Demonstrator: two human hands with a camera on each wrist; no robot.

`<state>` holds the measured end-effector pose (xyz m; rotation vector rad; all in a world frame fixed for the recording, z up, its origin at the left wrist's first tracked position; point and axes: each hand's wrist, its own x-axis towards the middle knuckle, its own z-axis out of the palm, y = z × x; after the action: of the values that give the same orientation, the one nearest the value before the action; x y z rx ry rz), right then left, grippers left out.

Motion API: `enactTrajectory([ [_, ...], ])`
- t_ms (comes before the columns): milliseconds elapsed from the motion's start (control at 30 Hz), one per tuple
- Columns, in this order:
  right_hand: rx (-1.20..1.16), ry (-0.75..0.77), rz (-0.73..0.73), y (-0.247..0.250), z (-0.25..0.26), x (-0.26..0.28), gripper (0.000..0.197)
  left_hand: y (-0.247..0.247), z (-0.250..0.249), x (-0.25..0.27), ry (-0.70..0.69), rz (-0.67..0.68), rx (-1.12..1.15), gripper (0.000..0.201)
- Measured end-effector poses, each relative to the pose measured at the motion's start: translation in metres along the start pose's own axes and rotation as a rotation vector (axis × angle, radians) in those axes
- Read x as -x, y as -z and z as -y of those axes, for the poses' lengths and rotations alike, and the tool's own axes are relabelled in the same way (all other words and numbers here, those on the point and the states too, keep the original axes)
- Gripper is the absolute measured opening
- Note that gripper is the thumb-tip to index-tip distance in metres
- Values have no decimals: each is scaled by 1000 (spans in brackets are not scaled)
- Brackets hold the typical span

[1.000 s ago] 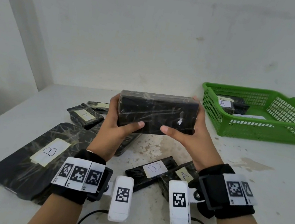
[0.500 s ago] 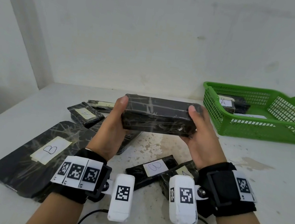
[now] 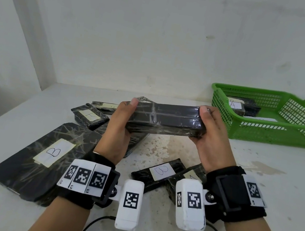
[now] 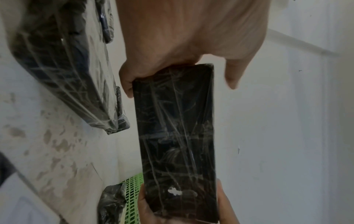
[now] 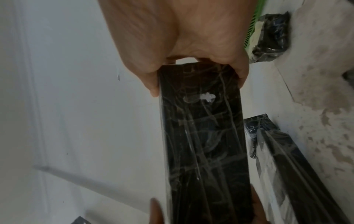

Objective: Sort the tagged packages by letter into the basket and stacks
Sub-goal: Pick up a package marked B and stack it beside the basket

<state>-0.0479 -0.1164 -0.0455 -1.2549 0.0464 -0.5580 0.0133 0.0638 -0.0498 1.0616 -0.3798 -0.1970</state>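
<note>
I hold a long black wrapped package (image 3: pixel 167 118) (image 4: pixel 178 136) (image 5: pixel 203 144) by its two ends, above the table's middle. My left hand (image 3: pixel 123 122) grips its left end, thumb on top. My right hand (image 3: pixel 212 133) grips its right end the same way. No letter tag shows on the faces turned to me. A green basket (image 3: pixel 266 132) at the right rear holds a package tagged A (image 3: pixel 236 106). On the table lie a large flat package tagged B (image 3: pixel 39 157), a small one tagged B (image 3: pixel 160 172), and a small one tagged A (image 3: pixel 89 116).
Another small package (image 3: pixel 190 175) lies partly hidden under my right wrist. A thin one (image 3: pixel 105 105) lies behind the left A package. A white wall (image 3: pixel 161 36) closes the table's far side. A black cable (image 3: pixel 93 224) runs near the front edge.
Both hands have tipped the package from its broad face toward me to lying flatter, and lowered it slightly. The grip on both ends has stayed.
</note>
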Motion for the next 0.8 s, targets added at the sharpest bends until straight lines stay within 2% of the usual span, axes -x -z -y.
enactTrajectory([
  [67,-4,-18,15,-1,-2,1,14,2,1,-3,-2,-47,-7,35],
  [167,-5,-66,12,-5,-5,3,35,7,4,-6,-28,-53,-49,15],
  [200,4,-66,-4,-6,-6,3,32,7,4,-6,-30,-48,-59,16],
  [267,28,-56,-31,-6,-5,2,24,4,2,-4,-20,-28,-63,28],
  [333,31,-59,-55,-5,-4,1,23,-1,3,0,19,-49,-106,56],
  [367,25,-61,-58,-4,-4,0,23,-2,6,0,20,-80,-104,49],
  [400,23,-64,-60,-3,-4,0,23,-3,6,0,20,-115,-91,28],
  [433,15,-69,-49,-3,-5,1,24,-3,7,-1,24,-142,-82,23],
  [467,7,-81,-28,-5,-4,2,27,-1,9,-3,20,-167,-88,31],
  [500,5,-90,-12,-6,-5,3,34,2,9,-5,21,-173,-91,54],
  [533,17,-89,0,-7,-5,4,42,2,7,-5,18,-192,-95,90],
  [567,27,-71,2,-7,-6,5,42,3,8,-6,10,-196,-102,116],
  [600,31,-45,-8,-8,-6,5,35,3,8,-6,-14,-189,-99,127],
  [667,41,-6,-44,-8,-6,5,20,4,10,-6,1,-166,-131,127],
  [733,64,14,-79,-7,-8,4,18,2,10,-5,26,-167,-155,131],
  [800,96,28,-100,-8,-11,4,20,0,8,-2,44,-190,-142,143],
])
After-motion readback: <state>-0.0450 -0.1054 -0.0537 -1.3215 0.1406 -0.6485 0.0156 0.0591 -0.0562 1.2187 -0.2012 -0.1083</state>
